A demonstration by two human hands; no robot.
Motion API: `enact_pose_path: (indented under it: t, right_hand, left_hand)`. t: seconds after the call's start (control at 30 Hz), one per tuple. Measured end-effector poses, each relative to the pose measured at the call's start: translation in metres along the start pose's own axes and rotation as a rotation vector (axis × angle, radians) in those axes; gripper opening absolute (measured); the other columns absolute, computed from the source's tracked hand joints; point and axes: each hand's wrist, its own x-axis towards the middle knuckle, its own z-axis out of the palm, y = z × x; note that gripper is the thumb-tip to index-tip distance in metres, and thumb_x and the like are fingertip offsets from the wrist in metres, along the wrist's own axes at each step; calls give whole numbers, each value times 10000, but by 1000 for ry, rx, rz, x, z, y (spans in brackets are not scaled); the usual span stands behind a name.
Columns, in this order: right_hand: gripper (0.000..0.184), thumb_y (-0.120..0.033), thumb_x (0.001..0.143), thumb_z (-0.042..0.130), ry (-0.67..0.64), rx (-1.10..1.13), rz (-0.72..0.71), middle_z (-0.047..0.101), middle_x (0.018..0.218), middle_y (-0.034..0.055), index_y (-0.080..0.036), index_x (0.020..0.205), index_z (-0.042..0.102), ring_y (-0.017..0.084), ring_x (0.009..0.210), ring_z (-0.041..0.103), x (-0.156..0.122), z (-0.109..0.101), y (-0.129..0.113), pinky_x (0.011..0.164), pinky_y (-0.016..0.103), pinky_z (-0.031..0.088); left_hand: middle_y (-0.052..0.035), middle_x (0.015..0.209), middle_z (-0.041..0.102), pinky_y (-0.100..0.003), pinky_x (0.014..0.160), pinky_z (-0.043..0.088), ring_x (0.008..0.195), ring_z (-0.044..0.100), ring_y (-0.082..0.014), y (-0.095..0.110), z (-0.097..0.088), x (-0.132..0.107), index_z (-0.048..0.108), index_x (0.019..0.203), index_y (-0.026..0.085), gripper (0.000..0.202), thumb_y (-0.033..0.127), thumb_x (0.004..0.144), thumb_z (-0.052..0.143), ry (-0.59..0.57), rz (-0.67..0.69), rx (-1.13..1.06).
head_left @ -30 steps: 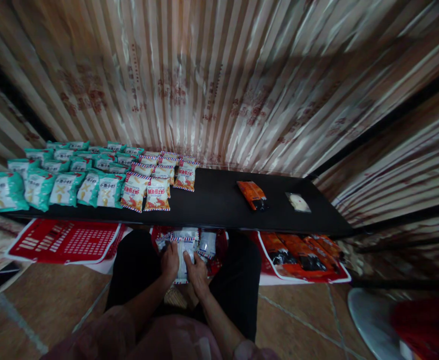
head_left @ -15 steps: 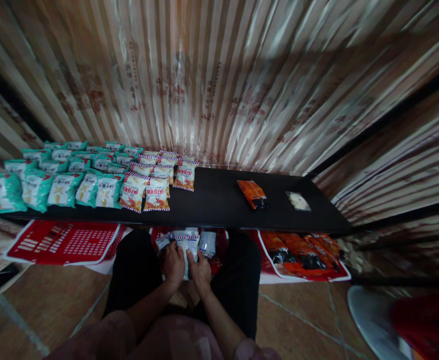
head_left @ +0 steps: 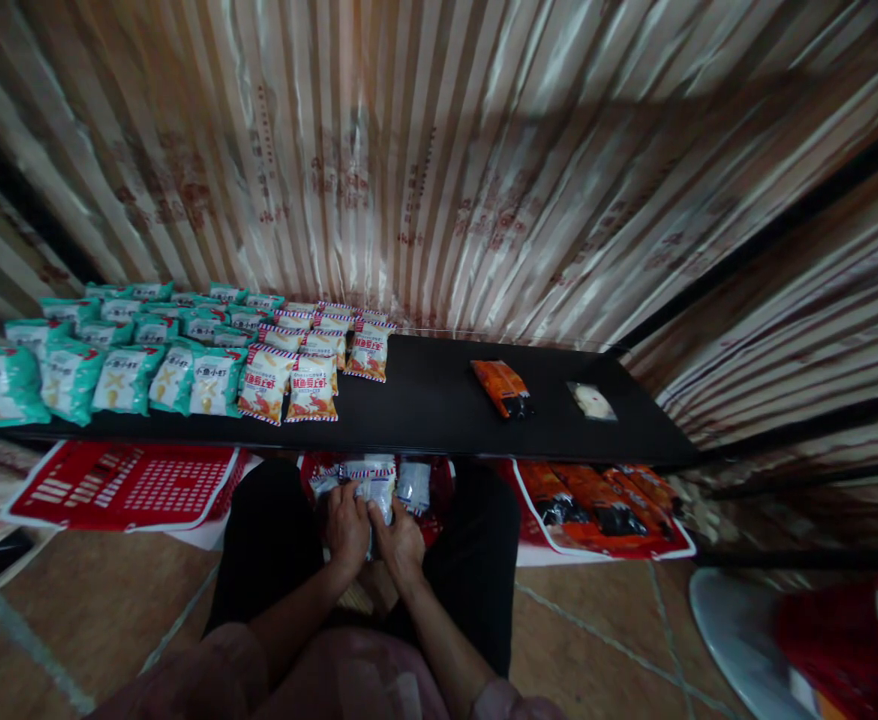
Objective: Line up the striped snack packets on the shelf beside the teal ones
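Observation:
My left hand (head_left: 347, 527) and my right hand (head_left: 401, 543) are close together between my knees, both closed on a white snack packet (head_left: 377, 488) with a red-and-blue striped edge. More such packets lie in a red basket (head_left: 440, 497) under the black shelf (head_left: 439, 410). On the shelf's left stand rows of green packets (head_left: 128, 378) and, beside them, orange-and-white striped packets (head_left: 313, 386).
An orange packet (head_left: 502, 388) and a small clear packet (head_left: 593, 402) lie on the shelf's right. A red basket (head_left: 131, 485) sits at lower left, a red tray (head_left: 671, 549) of orange packets at lower right. A striped curtain (head_left: 439, 170) hangs behind. A grey round base (head_left: 739, 640) is at the bottom right.
Both hands have moved slightly up and closed together on the white packet in the basket. The view has shifted a little.

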Motion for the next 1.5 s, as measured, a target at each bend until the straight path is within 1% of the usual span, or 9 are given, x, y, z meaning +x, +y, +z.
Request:
enact_pose_path:
  t: [0.2, 0.3, 0.4, 0.6, 0.77, 1.03, 1.23, 1.33, 1.5]
  right_hand:
    - [515, -516, 846, 382, -32, -27, -27, 669, 1054, 138, -180, 1191, 563, 265, 928, 644, -2, 0, -3, 761, 342, 457]
    - [533, -501, 857, 364, -30, -9, -39, 617, 1169, 141, -163, 1230, 540, 272, 1029, 604, -4, -1, -6, 835, 355, 441]
    - [530, -500, 875, 312, -34, 30, -40, 604, 1195, 122, -180, 1219, 557, 271, 1062, 585, -4, -3, -8, 874, 367, 427]
    - [517, -478, 893, 255, 8, 92, -97, 628, 1136, 98, -211, 1173, 597, 225, 1063, 574, -4, -4, -8, 897, 329, 416]
    - [507, -466, 899, 244, 26, 90, -107, 631, 1106, 89, -227, 1153, 612, 218, 1029, 581, -3, -2, -8, 889, 323, 418]
    - [441, -393, 894, 303, 82, 171, -190, 646, 1047, 75, -201, 1099, 642, 185, 997, 577, -3, 3, -5, 893, 283, 418]
    - [370, -318, 867, 360, 117, 227, -239, 652, 952, 65, -214, 1053, 662, 176, 898, 595, -4, 5, -5, 820, 279, 452]
    - [359, -278, 853, 373, 133, 247, -254, 642, 906, 66, -207, 1040, 671, 169, 847, 596, -4, 5, -6, 785, 271, 459]
    - [370, -232, 847, 360, 150, 251, -315, 609, 852, 56, -216, 1039, 676, 152, 820, 578, -4, 4, -6, 766, 244, 454]
  left_hand:
    - [-135, 1131, 557, -297, 973, 362, 1097, 501, -207, 0, 1, -1, 561, 1114, 97, 350, 128, 836, 351, -31, -60, -95]
    - [-132, 1155, 561, -301, 986, 352, 1117, 498, -203, -1, 4, -1, 547, 1147, 100, 370, 172, 847, 342, -33, -92, -129]
    - [-128, 1175, 567, -309, 1009, 332, 1128, 498, -201, -5, 7, 0, 545, 1156, 104, 387, 214, 862, 318, -23, -101, -139]
    - [-133, 1232, 558, -316, 1042, 295, 1197, 456, -205, -11, 12, 4, 531, 1172, 95, 405, 233, 879, 287, -99, -120, -137]
    - [-142, 1199, 583, -336, 1016, 318, 1176, 484, -225, -8, 7, 4, 563, 1119, 113, 388, 286, 873, 319, -120, -128, -189]
    - [-148, 1100, 630, -321, 911, 392, 1059, 566, -240, -5, -3, 4, 592, 1042, 120, 427, 390, 871, 309, -169, -199, -274]
    - [-81, 913, 692, -292, 780, 453, 909, 630, -231, -9, -4, 4, 617, 952, 161, 371, 432, 832, 395, -134, -247, -377]
    - [-75, 863, 696, -289, 744, 462, 872, 638, -232, -10, -4, 5, 619, 921, 164, 366, 461, 808, 437, -135, -266, -400]
    - [-91, 880, 685, -317, 751, 466, 849, 641, -241, -16, 0, 6, 596, 952, 150, 461, 550, 769, 462, -136, -200, -484]
